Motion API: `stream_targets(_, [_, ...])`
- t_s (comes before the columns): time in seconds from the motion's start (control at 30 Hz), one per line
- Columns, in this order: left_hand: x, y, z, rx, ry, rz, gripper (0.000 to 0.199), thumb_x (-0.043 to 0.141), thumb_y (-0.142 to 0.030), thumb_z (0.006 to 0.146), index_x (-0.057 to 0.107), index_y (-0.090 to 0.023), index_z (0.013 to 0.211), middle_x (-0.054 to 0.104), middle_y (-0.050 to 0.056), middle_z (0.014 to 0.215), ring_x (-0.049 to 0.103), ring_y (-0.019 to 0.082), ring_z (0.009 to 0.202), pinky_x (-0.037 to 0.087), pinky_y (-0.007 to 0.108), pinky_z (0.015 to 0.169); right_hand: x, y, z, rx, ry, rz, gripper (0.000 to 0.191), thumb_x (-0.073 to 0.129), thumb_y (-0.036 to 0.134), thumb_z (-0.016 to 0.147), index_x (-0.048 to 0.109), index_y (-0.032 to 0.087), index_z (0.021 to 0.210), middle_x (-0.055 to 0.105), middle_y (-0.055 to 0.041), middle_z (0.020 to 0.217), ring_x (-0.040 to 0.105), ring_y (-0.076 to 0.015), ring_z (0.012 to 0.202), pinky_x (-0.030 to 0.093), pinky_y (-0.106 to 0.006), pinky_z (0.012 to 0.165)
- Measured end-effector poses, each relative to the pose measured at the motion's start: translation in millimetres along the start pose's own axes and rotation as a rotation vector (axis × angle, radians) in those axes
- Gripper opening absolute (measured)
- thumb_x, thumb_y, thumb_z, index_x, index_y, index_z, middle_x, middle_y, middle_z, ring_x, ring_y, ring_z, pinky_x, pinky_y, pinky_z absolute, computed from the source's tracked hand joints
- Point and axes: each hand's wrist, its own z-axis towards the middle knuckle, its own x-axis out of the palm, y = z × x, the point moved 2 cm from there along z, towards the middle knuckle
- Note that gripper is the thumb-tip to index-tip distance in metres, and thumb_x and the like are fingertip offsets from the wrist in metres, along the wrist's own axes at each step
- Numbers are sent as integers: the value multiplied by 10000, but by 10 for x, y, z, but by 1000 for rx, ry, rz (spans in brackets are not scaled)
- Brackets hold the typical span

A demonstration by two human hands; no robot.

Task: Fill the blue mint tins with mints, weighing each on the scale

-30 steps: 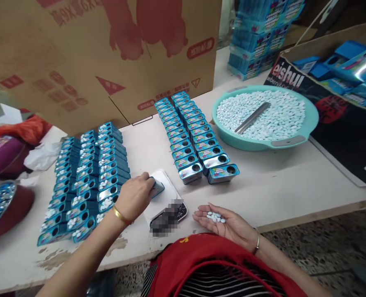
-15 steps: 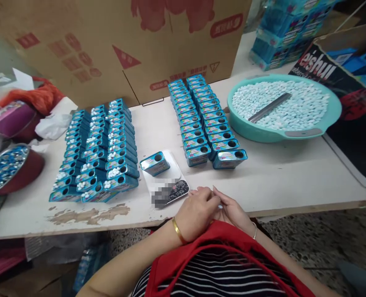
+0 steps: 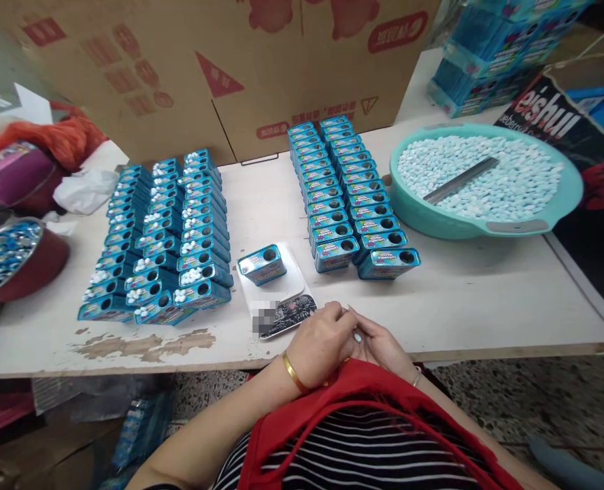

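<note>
My left hand point(image 3: 325, 344), with a gold bangle at the wrist, rests with curled fingers over my right hand at the table's front edge. My right hand point(image 3: 386, 346) is cupped, palm turned up, against the left. A small pale oval candy point(image 3: 358, 337) shows between them in the right palm; whether more lie under the fingers is hidden. Just beyond my left hand is a small white scale point(image 3: 292, 279) with a dark panel. One blue tin point(image 3: 262, 264) with a round hole in its top stands on the scale.
Left of the scale stand rows of blue tins point(image 3: 203, 294), many topped with white candies. More tins point(image 3: 388, 262) stand in two rows behind my hands. A turquoise basin point(image 3: 516, 230) of pale candies holds a metal strip point(image 3: 460, 180). A red bowl point(image 3: 52, 262) sits far left.
The view has shifted slightly, so the table things appear a little displaced. My hands stay together at the table edge, with only a small shift of the fingers; the tin remains on the scale.
</note>
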Motion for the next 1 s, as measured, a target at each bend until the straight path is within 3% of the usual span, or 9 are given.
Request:
stream_targets(0.17, [-126,177,-15,12,-163,-155,101,477,-138,841,554,-156,904,534,45,882,528,143,762,463,261,681,238,15,125,-25,0,56,95,539,131,867,630,133,841,705,-14,743,690,-122,739,568,-236,722])
stream_targets(0.33, [-633,431,-4,41,-413,-314,121,515,-116,828,579,-165,918,484,-5,767,469,100,682,398,214,610,765,86,295,-110,33,-22,256,400,152,937,636,105,851,696,-47,763,676,-105,721,564,-207,736])
stream_targets(0.47, [-1045,728,16,-47,-531,-221,68,544,-114,810,573,-170,838,485,-19,728,452,92,652,381,218,601,1108,164,430,-162,11,-92,259,379,134,938,629,96,883,699,-74,820,682,-114,821,536,-244,870])
stream_targets(0.57, [-1157,948,23,-116,-505,-89,55,555,-124,809,545,-159,768,468,-22,710,442,93,643,375,227,600,1145,203,489,-196,-48,-116,231,399,148,932,621,87,905,700,-107,892,679,-134,896,513,-261,923])
stream_targets(0.67, [-1151,1040,16,-145,-435,-36,24,553,-153,832,575,-153,842,490,-9,759,469,94,657,400,236,622,1075,220,495,-206,-67,-129,242,391,178,941,616,91,954,695,-115,960,670,-141,943,510,-265,929])
stream_targets(0.8, [-1068,850,18,-62,-407,-111,165,521,-217,883,568,-169,1034,539,29,896,531,108,751,465,254,698,980,221,464,-186,-21,-127,288,359,239,961,624,129,989,700,-77,972,661,-119,937,526,-251,888])
stream_targets(0.9, [-846,580,57,31,-285,-201,205,499,-244,898,548,-182,1088,541,67,1017,554,141,897,498,287,782,885,223,416,-174,28,-135,288,376,267,957,634,155,1020,709,-41,925,664,-104,875,551,-212,779])
stream_targets(1.0, [-502,366,101,5,-181,-185,210,409,-201,920,552,-175,1072,532,95,1074,551,177,961,510,316,785,693,233,311,-148,-27,-168,283,418,281,940,625,165,1093,712,-46,986,659,-132,942,542,-262,839])
